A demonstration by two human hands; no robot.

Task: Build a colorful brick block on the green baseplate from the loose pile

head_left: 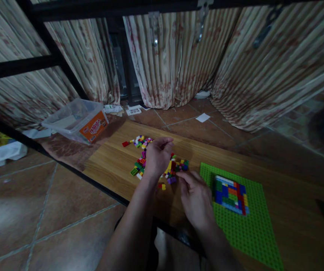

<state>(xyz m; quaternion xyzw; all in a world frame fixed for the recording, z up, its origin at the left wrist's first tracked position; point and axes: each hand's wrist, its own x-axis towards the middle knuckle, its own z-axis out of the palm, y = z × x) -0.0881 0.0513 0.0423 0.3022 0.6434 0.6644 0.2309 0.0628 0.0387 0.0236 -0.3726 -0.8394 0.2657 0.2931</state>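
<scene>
My left hand [158, 158] is over a loose pile of small coloured toy building bricks [173, 166], its fingers curled and drawn together. Whatever may be between those fingertips is too small to make out. At the pile's right edge is my right hand [197, 197], thumb and forefinger pinched close to a purple brick [172, 180]. I cannot make out what this pinch holds. A green studded baseplate [252, 233] lies to the right of that hand. On it sits a flat, multicoloured block of joined bricks [230, 195].
The wooden tabletop [111, 158] has a dark front edge. Beyond its left end stands a clear plastic tub [77, 122] with an orange label. Striped curtains [176, 60] hang behind, and papers [203, 117] lie on the tiled floor. Dark metal bars cross the upper left.
</scene>
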